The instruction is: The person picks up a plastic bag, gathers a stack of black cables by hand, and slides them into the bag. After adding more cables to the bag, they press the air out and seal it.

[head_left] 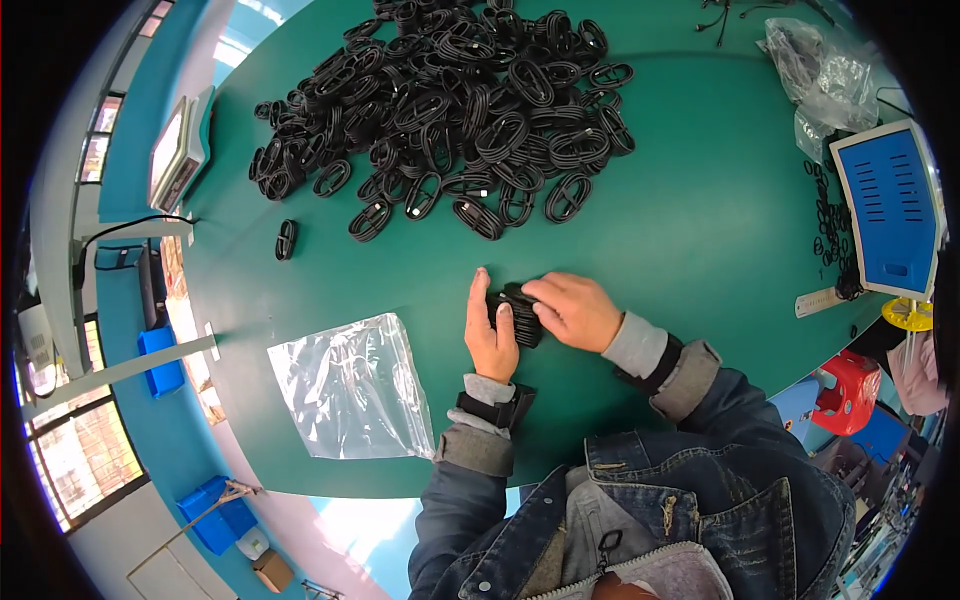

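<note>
Between my two hands, near the front of the table, is a row of black coiled cables point(522, 322) pressed side by side. My left hand point(491, 340) is closed along the left side of this bundle, the thumb lying over it and the index finger pointing away from me. From the right, my right hand point(578, 312) is closed on the bundle's far right end, with its fingertips on the coils; part of its grip is hidden. A large heap of the same black coiled cables point(440, 120) lies beyond my hands.
A clear plastic bag point(350, 388) lies flat left of my left hand. One loose cable coil point(286, 240) sits apart at the left. On the right are crumpled clear bags point(825, 75), a blue-faced box point(888, 212), small black rings point(830, 215) and a ruler point(818, 302).
</note>
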Motion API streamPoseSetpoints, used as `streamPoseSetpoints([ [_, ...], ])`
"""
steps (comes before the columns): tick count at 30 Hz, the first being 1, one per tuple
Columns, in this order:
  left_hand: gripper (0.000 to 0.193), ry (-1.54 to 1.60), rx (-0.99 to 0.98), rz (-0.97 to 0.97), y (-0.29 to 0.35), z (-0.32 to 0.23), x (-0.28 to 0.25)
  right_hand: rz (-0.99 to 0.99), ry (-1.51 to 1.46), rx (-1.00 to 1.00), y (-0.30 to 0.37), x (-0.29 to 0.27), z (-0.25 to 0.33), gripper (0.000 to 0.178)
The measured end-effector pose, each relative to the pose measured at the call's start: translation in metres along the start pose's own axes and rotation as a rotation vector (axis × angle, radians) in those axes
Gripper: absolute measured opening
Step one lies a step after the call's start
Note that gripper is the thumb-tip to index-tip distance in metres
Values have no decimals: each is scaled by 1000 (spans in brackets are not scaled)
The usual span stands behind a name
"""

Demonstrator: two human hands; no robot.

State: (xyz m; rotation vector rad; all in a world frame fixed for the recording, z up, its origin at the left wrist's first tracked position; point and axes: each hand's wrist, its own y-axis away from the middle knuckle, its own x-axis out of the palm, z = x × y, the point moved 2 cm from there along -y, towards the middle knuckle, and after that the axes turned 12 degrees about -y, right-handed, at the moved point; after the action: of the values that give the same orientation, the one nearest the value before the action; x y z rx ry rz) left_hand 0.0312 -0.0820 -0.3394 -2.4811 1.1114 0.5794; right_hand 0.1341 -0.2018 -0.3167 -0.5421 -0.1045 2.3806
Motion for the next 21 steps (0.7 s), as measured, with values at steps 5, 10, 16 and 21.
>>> streamPoseSetpoints([
  [5,43,-97,71,168,-4,3,-6,44,-231,44,-2,-2,-24,20],
  [10,40,-62,19,86,-2,-1,-5,158,-337,201,-15,-1,-23,20],
  [16,36,-119,73,100,-1,4,-8,88,-40,-41,-28,-28,-30,21],
  [21,36,-129,47,99,0,0,-3,-252,410,23,-56,-64,-47,27],
])
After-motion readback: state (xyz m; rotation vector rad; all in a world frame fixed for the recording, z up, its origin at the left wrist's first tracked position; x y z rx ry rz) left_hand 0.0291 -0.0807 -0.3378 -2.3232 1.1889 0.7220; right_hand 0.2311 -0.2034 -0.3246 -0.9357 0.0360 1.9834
